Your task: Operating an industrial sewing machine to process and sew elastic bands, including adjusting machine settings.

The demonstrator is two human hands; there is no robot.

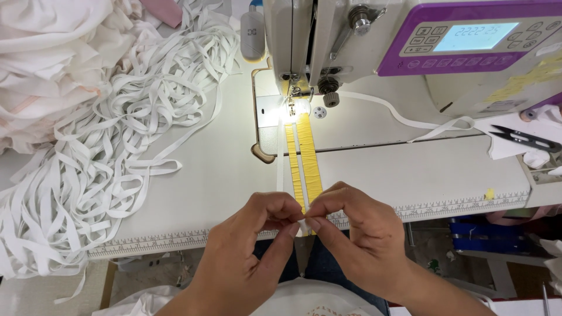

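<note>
My left hand [249, 246] and my right hand [351, 231] meet at the table's front edge, fingertips pinched together on the end of a narrow white elastic strip [304, 225]. The strip runs from my fingers up the table beside two yellow tape guides [304, 158] to the needle and presser foot [291, 105] of a white sewing machine [363, 47]. The lit needle area is well beyond my hands.
A big loose pile of white elastic band [117, 129] covers the table's left side, with white fabric [47, 52] behind it. Black thread snips [524, 138] lie at the right. A measuring strip [445, 206] lines the table's front edge. The machine's purple control panel [468, 38] is at top right.
</note>
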